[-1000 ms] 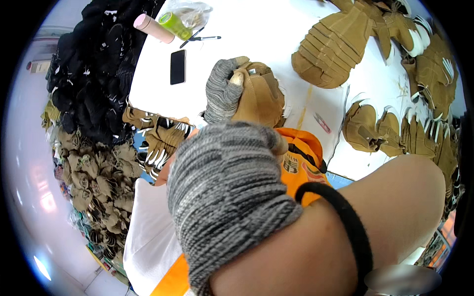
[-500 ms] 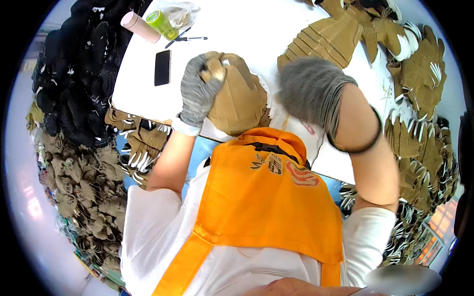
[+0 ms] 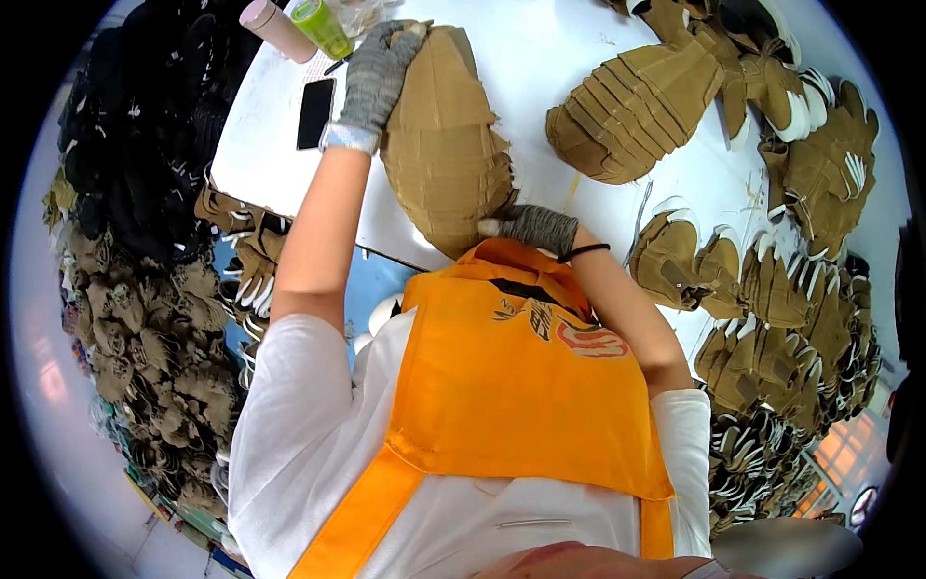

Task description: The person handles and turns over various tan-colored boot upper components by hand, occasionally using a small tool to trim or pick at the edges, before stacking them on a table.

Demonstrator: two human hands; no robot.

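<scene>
A long bundle of overlapping tan shoe uppers [image 3: 446, 145] lies lengthwise on the table, its near end against my orange apron. My left hand [image 3: 374, 82], in a grey knit glove, is closed over its far left edge, with the fingertips curled on the top. At the near right edge, my right hand [image 3: 535, 228], also gloved in grey, has its fingers pressed against the bundle; part of them is hidden. To the right lies a second stack of tan shoe uppers [image 3: 632, 111], layered like steps and touched by neither hand.
On the white table [image 3: 521, 58], a black phone [image 3: 315, 114], a pink bottle [image 3: 277, 29] and a green cup [image 3: 322, 27] stand left of my left hand. More tan uppers [image 3: 834, 159] cover the right side. Piles of black uppers [image 3: 145, 135] and brownish uppers [image 3: 145, 357] rise at the left.
The held bundle went from short and bunched up to stretched out long. My left hand moved farther away from me. My right hand came down and in from the right to the bundle's near end.
</scene>
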